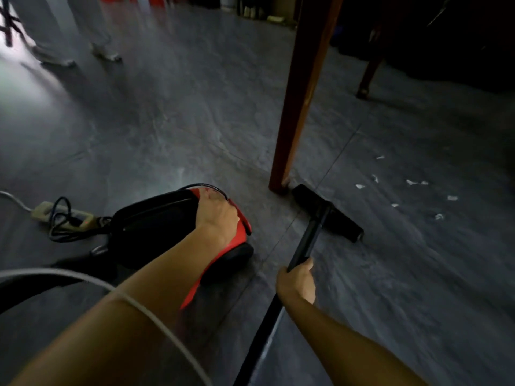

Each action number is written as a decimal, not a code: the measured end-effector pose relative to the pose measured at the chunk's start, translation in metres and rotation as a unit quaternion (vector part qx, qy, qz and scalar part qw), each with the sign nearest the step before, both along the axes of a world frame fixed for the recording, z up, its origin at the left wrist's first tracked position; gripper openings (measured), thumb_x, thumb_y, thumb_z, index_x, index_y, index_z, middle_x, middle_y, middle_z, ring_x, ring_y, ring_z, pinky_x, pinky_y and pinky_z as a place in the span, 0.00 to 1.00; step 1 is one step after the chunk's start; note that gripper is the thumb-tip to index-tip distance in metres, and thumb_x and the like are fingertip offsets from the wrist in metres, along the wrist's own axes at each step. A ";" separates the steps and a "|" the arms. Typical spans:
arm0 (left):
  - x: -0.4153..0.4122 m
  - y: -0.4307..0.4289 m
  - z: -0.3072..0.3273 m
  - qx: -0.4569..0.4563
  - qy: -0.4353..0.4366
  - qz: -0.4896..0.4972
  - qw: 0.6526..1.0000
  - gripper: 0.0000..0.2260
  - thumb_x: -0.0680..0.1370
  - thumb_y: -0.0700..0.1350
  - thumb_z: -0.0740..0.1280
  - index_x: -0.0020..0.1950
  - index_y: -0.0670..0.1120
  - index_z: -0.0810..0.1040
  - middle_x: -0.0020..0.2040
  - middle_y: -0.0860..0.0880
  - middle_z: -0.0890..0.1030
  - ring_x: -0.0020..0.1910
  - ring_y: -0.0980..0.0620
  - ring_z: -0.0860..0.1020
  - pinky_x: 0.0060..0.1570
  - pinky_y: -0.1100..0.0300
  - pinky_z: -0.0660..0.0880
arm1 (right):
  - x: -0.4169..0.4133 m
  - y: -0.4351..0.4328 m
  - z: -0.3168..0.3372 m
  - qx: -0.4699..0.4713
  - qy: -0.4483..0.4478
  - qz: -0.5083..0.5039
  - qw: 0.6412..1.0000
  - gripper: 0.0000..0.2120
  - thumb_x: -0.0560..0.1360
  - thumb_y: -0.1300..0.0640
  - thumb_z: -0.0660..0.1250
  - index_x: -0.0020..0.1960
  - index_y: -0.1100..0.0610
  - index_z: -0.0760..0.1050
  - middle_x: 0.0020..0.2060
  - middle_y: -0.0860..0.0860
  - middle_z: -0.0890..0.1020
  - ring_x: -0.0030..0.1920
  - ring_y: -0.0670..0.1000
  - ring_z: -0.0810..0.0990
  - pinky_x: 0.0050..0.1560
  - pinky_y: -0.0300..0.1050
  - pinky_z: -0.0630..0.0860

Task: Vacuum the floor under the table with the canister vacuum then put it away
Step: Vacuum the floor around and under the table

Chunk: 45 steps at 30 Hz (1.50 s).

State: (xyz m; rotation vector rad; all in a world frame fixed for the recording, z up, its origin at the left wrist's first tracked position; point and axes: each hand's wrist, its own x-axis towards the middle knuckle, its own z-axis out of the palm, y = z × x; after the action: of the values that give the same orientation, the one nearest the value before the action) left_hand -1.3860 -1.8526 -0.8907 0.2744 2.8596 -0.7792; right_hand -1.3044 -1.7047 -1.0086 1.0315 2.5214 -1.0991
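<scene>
Floor tiles [167,121] grey, paper scraps [412,182] beyond table leg [301,93], left hand [217,215] gripping canister [156,218], right hand [296,282] gripping wand [306,240]

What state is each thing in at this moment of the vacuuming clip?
canister vacuum: set down, plugged in.
power strip: in use, one socket taken.
wand: tilted, held.
floor nozzle: flat down beside the table leg.
paper scraps: lying loose, not yet sucked up.
left grip: curled over the canister vacuum's top.
right grip: clenched round the wand.

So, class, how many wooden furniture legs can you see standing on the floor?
2: one reddish leg just beside the vacuum head, one darker leg farther back right; others may hide in shadow.
</scene>
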 end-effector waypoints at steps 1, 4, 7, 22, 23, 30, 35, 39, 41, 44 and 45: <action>0.001 0.001 -0.001 0.002 0.003 -0.005 1.000 0.20 0.81 0.51 0.54 0.66 0.43 0.75 0.67 0.38 0.74 0.67 0.38 0.69 0.71 0.39 0.55 | 0.002 0.001 0.001 0.012 0.016 -0.010 1.000 0.33 0.78 0.52 0.59 0.78 0.56 0.48 0.62 0.59 0.77 0.56 0.59 0.80 0.54 0.53 0.78; 0.006 0.003 -0.004 0.017 -0.005 -0.003 1.000 0.19 0.81 0.50 0.54 0.64 0.41 0.76 0.64 0.38 0.75 0.65 0.39 0.71 0.72 0.40 0.54 | 0.006 0.008 0.004 0.039 0.057 -0.019 0.997 0.31 0.79 0.51 0.59 0.78 0.54 0.51 0.60 0.58 0.78 0.54 0.59 0.80 0.52 0.52 0.78; 0.012 0.003 -0.006 0.022 0.001 0.001 1.000 0.21 0.81 0.52 0.54 0.62 0.40 0.76 0.62 0.37 0.76 0.63 0.39 0.72 0.72 0.42 0.55 | -0.003 0.015 0.008 0.055 0.096 -0.033 0.993 0.28 0.79 0.50 0.60 0.76 0.54 0.56 0.59 0.58 0.79 0.52 0.58 0.81 0.50 0.52 0.79; 0.023 -0.035 -0.001 0.083 -0.125 0.062 0.987 0.34 0.78 0.59 0.52 0.76 0.37 0.54 0.76 0.39 0.57 0.74 0.40 0.55 0.74 0.47 0.51 | -0.001 0.058 0.069 0.048 0.134 -0.060 0.988 0.30 0.78 0.49 0.62 0.76 0.56 0.57 0.60 0.58 0.78 0.55 0.60 0.80 0.53 0.52 0.78; 0.029 -0.036 -0.004 0.083 -0.113 0.053 0.989 0.36 0.78 0.61 0.52 0.76 0.36 0.51 0.77 0.39 0.54 0.75 0.41 0.53 0.74 0.47 0.49 | -0.002 0.063 0.067 0.049 0.138 -0.055 0.988 0.30 0.79 0.49 0.61 0.76 0.57 0.55 0.60 0.59 0.78 0.55 0.60 0.80 0.53 0.52 0.77; 0.044 -0.034 -0.007 0.115 -0.100 0.066 0.986 0.38 0.79 0.59 0.56 0.77 0.36 0.44 0.78 0.38 0.48 0.77 0.41 0.49 0.75 0.46 0.51 | 0.003 0.068 0.047 0.040 0.123 -0.023 0.991 0.31 0.78 0.48 0.61 0.77 0.56 0.55 0.61 0.59 0.78 0.56 0.61 0.79 0.54 0.53 0.78; 0.040 -0.036 -0.009 0.106 -0.085 0.060 0.989 0.43 0.76 0.63 0.59 0.76 0.36 0.46 0.77 0.37 0.50 0.77 0.40 0.49 0.76 0.47 0.49 | -0.010 0.053 0.034 0.012 0.130 -0.015 0.991 0.30 0.78 0.48 0.62 0.76 0.55 0.57 0.60 0.58 0.79 0.55 0.60 0.80 0.53 0.55 0.79; 0.046 -0.043 -0.017 0.121 -0.062 0.034 0.990 0.42 0.75 0.62 0.60 0.75 0.34 0.48 0.76 0.36 0.53 0.76 0.38 0.51 0.75 0.47 0.48 | -0.022 0.046 0.024 0.008 0.126 -0.020 0.992 0.29 0.77 0.47 0.62 0.75 0.55 0.60 0.60 0.58 0.79 0.55 0.60 0.80 0.54 0.56 0.79; 0.044 -0.041 -0.013 0.105 -0.061 0.034 0.992 0.40 0.75 0.62 0.60 0.74 0.34 0.53 0.74 0.36 0.58 0.74 0.38 0.56 0.75 0.47 0.49 | -0.026 0.045 0.025 0.006 0.124 -0.022 0.992 0.29 0.77 0.47 0.62 0.75 0.54 0.60 0.60 0.58 0.79 0.56 0.60 0.80 0.55 0.56 0.78; 0.046 -0.028 -0.001 0.048 -0.089 0.052 0.993 0.37 0.75 0.61 0.60 0.73 0.35 0.58 0.72 0.35 0.63 0.71 0.37 0.61 0.74 0.45 0.52 | -0.028 0.045 0.039 0.002 0.121 -0.022 0.992 0.30 0.78 0.47 0.61 0.77 0.54 0.57 0.63 0.58 0.77 0.59 0.59 0.78 0.59 0.54 0.76; 0.047 -0.022 0.001 0.029 -0.084 0.055 0.995 0.36 0.76 0.61 0.59 0.73 0.34 0.59 0.71 0.34 0.63 0.71 0.37 0.61 0.73 0.45 0.53 | -0.028 0.048 0.042 0.002 0.121 -0.022 0.992 0.31 0.79 0.47 0.61 0.78 0.54 0.55 0.64 0.57 0.76 0.60 0.58 0.78 0.60 0.52 0.76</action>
State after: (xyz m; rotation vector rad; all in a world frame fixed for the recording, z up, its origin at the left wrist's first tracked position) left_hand -1.3393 -1.8744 -0.8894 0.1785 2.7159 -0.6224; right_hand -1.3325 -1.6571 -0.9671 1.0153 2.6990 -1.3034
